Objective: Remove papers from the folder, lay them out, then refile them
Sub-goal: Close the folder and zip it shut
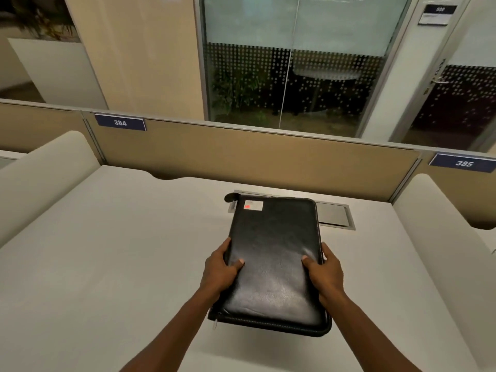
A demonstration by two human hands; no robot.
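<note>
A black leather zip folder [273, 245] is closed and held a little above the white desk [107, 251], its near end raised toward me. A small white label with a red mark sits at its far left corner. My left hand [218, 269] grips its left edge, thumb on the cover. On the opposite side my right hand [326, 272] grips the right edge the same way. The zipper runs along the near edge. No papers are visible.
A grey metal cable hatch [334, 214] is set into the desk behind the folder. Tan partition panels [255, 159] with number plates 384 and 385 close the back. Rounded white dividers [45, 175] flank both sides. Glass walls and a door stand beyond.
</note>
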